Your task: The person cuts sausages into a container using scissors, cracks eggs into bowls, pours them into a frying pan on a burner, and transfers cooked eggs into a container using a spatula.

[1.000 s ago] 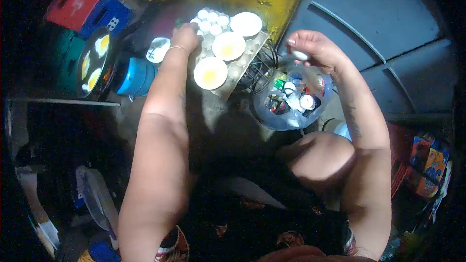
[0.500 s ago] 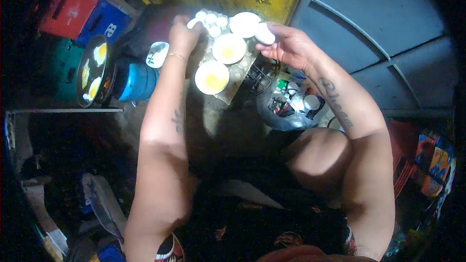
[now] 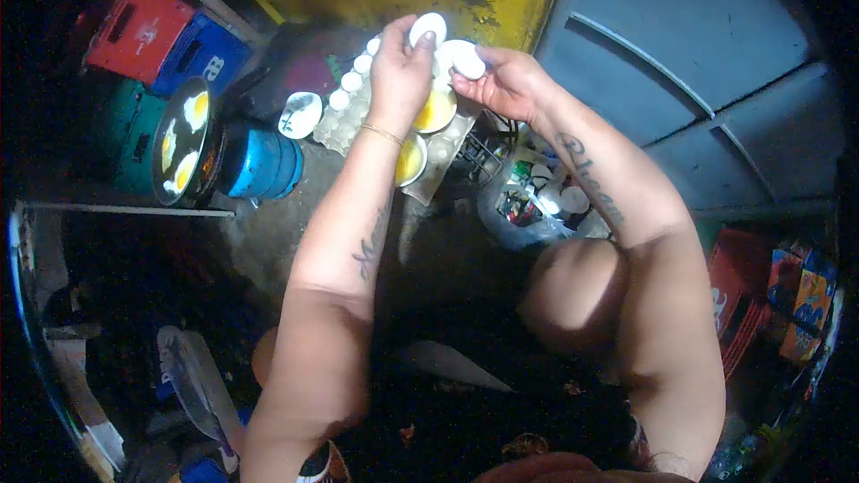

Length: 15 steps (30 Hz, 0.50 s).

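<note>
My left hand [image 3: 401, 67] holds a white egg [image 3: 429, 29] between thumb and fingers above the egg carton [image 3: 335, 132]. Close on its right, my right hand [image 3: 506, 80] grips a white egg or shell [image 3: 468, 61]; which of the two is not clear. Beneath my hands, bowls stand on the carton. One bowl with yolk [image 3: 436, 112] is partly behind my left hand, and another bowl with yolk [image 3: 411, 159] is half hidden by my left wrist. A third bowl lies mostly hidden behind the eggs. Several whole eggs [image 3: 352, 81] sit in the carton's left side.
A pan [image 3: 183, 139] with fried eggs is at the left, beside a blue gas canister [image 3: 264, 161]. A small white dish [image 3: 301, 114] lies between canister and carton. Red crate [image 3: 139, 22] and blue crate [image 3: 204, 54] stand behind. A rubbish bag [image 3: 528, 206] is at the right.
My left hand has lifted an egg from the carton and moved right, over the bowls. My right hand has come from above the rubbish bag to the bowls, its white object still held.
</note>
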Tool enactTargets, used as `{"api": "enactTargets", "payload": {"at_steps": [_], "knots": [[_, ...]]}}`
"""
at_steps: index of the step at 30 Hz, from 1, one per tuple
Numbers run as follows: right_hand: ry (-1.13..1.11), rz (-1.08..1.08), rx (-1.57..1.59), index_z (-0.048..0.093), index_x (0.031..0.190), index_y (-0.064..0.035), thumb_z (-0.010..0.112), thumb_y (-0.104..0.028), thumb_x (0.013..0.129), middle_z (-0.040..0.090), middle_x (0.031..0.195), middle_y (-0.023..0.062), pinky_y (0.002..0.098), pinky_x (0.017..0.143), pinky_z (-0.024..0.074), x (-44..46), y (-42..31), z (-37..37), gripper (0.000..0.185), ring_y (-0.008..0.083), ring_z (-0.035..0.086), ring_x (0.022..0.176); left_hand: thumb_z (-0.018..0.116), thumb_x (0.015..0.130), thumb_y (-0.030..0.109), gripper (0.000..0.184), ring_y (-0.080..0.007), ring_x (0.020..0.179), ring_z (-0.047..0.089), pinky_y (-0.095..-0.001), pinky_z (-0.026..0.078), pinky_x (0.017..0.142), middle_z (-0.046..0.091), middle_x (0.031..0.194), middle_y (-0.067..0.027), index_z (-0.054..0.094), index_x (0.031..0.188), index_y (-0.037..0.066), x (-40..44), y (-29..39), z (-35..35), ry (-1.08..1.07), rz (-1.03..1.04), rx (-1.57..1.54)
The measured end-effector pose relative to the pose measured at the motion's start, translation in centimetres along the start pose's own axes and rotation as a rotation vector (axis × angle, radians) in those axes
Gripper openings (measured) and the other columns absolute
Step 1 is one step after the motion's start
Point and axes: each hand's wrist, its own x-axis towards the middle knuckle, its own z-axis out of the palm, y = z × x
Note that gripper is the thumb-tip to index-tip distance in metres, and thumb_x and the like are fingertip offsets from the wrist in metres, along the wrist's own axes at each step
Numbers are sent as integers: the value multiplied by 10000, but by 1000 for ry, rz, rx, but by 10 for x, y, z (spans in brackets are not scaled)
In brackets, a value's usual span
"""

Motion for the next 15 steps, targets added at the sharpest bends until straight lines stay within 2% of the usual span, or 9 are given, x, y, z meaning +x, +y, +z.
{"api": "enactTargets", "payload": {"at_steps": [3, 4, 5, 7, 9, 10, 11, 13, 15], "knots": [[-5, -15, -9, 484, 1248, 70, 384, -195, 1038, 616, 1134, 204, 403, 848, 572, 8, -7, -5, 352, 292, 648, 977, 666, 892, 141, 362, -258, 945, 633, -340, 519, 805, 606, 1121, -200, 558, 1195, -26, 0, 2, 8, 208, 241, -75], [-19, -17, -20, 486, 1246, 69, 384, -194, 1038, 616, 1131, 203, 403, 846, 573, 6, -6, -5, 350, 292, 648, 974, 675, 874, 150, 363, -300, 971, 624, -359, 504, 856, 609, 1126, -223, 575, 1185, -9, 1, 1, 7, 152, 431, 234], [-31, -15, -33, 487, 1243, 69, 384, -194, 1038, 616, 1128, 202, 404, 844, 575, 5, -5, -3, 349, 291, 648, 972, 694, 850, 162, 390, -345, 1016, 604, -382, 483, 900, 607, 1122, -239, 582, 1184, -5, 6, -24, 12, -36, 461, 251], [-37, -17, -60, 490, 1236, 69, 384, -191, 1037, 616, 1122, 201, 404, 839, 577, 7, -3, -4, 344, 292, 647, 968, 661, 889, 188, 359, -288, 971, 638, -344, 513, 818, 636, 1087, -194, 591, 1184, -4, 4, -21, 16, -42, 321, 199], [-13, -31, -74, 491, 1228, 72, 382, -185, 1034, 616, 1117, 202, 406, 832, 579, 11, -3, -13, 340, 295, 646, 966, 589, 952, 216, 348, -202, 867, 657, -288, 521, 716, 657, 1048, -138, 573, 1218, -8, 11, -8, 8, -141, -243, -93], [36, 13, -97, 501, 1239, 36, 440, -211, 1016, 625, 1090, 166, 377, 802, 581, 13, -8, -12, 339, 268, 648, 907, 509, 1004, 225, 325, -138, 775, 639, -245, 499, 603, 655, 1009, -99, 561, 1215, -18, 19, -17, 9, -177, -296, -351], [74, 6, -176, 515, 1237, 6, 476, -225, 1001, 627, 1071, 144, 357, 769, 580, 12, -9, -11, 333, 247, 643, 879, 487, 1017, 218, 312, -143, 759, 626, -230, 473, 546, 648, 988, -106, 552, 1193, -31, 26, -24, 6, -245, -412, -522], [136, -14, -337, 543, 1234, -53, 548, -253, 971, 633, 1033, 100, 318, 702, 578, 3, -21, 8, 330, 206, 633, 823, 481, 1020, 214, 294, -145, 757, 624, -203, 439, 501, 640, 975, -108, 557, 1162, -32, 36, -32, 2, -311, -526, -613], [85, -121, -741, 594, 1212, -127, 667, -287, 897, 633, 935, 35, 247, 579, 502, 18, -31, -2, 361, 121, 588, 757, 478, 1020, 206, 292, -139, 750, 619, -188, 425, 491, 638, 978, -106, 559, 1172, -29, 43, -35, 1, -361, -575, -594]]}}
